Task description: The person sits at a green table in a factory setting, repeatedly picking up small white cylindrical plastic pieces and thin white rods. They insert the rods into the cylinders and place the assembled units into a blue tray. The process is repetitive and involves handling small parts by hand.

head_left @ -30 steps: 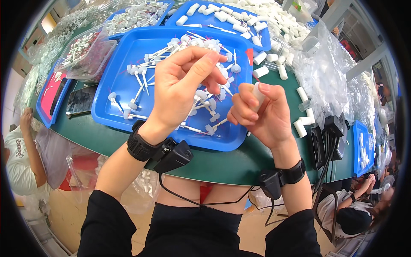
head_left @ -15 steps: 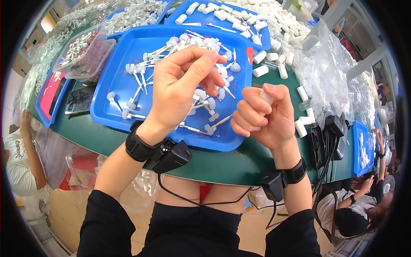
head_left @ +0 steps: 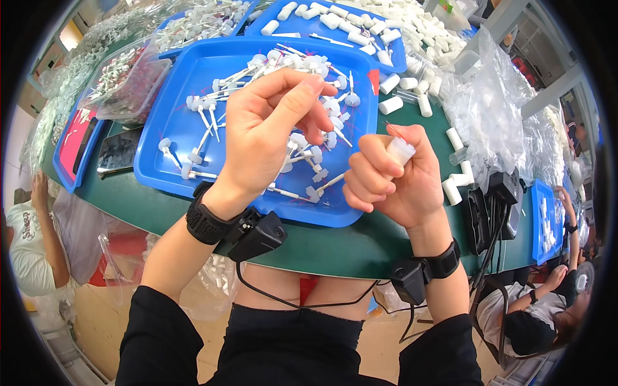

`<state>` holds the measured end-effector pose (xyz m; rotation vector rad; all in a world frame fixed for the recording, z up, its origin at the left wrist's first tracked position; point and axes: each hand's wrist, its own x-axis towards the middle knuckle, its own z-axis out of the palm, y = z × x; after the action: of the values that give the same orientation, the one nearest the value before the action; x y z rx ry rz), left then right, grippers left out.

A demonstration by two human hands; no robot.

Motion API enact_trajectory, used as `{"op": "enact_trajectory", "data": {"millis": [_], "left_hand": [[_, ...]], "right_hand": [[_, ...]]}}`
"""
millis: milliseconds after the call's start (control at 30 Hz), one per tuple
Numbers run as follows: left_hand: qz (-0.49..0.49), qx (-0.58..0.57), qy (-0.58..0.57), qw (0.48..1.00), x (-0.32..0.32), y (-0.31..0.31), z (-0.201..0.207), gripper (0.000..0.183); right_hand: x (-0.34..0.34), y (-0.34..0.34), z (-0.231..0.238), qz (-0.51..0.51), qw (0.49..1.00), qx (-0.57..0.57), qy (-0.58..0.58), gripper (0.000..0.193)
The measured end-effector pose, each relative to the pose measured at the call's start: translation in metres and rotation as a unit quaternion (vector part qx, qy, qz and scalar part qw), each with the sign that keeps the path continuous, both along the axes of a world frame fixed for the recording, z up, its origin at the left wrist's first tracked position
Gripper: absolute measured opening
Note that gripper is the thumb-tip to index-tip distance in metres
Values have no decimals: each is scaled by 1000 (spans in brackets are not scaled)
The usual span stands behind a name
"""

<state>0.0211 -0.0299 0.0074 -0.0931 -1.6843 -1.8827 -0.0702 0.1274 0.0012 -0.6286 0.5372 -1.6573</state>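
Observation:
Wrapped in the fingers of my right hand (head_left: pixel 389 177) is a white cylinder; its frosted end (head_left: pixel 400 150) shows between thumb and forefinger, with thin reddish strands rising beside it. My left hand (head_left: pixel 267 125) hangs over a blue tray (head_left: pixel 158 122), thumb bent against the forefinger and the other fingers curled. Whatever those fingers may hold is hidden. Beneath it, the tray carries many white stick parts with frosted round heads (head_left: pixel 318 174) and fine pink strands. Both wrists wear black straps with small black devices.
Behind stands another blue tray (head_left: pixel 322 48) of white cylinders, with more loose cylinders (head_left: pixel 423 105) to its right. A clear tub (head_left: pixel 132 83) and a phone (head_left: pixel 119 151) lie left. Clear plastic bags (head_left: pixel 489 96) and black devices (head_left: pixel 499 206) sit right. Other people work at both sides.
My right hand has turned and shifted its thumb, so the cylinder's frosted end and reddish strands now show. My left hand has barely moved.

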Motion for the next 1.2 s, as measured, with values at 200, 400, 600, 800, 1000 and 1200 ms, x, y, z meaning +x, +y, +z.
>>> {"op": "enact_trajectory", "data": {"millis": [200, 400, 600, 800, 1000, 1200], "left_hand": [[-26, -3, -20, 999, 4, -2, -1, 23], [-69, -62, 12, 996, -4, 11, -3, 27], [-122, -4, -8, 992, 8, 13, 1, 31], [68, 18, 66, 995, 90, 29, 12, 28], [431, 97, 40, 896, 233, 1, -44, 27], [476, -94, -344, 804, 317, -17, -227, 18]], "right_hand": [[6, -3, 6, -26, 999, 25, 4, 47], [11, 0, 10, -62, 993, 93, 42, 54], [20, 6, 21, -143, 965, 120, 182, 32], [85, 15, 42, -228, 900, 98, 358, 38], [103, 61, 38, -312, 806, 125, 487, 54], [97, 74, 22, -290, 803, 143, 501, 36]]}}
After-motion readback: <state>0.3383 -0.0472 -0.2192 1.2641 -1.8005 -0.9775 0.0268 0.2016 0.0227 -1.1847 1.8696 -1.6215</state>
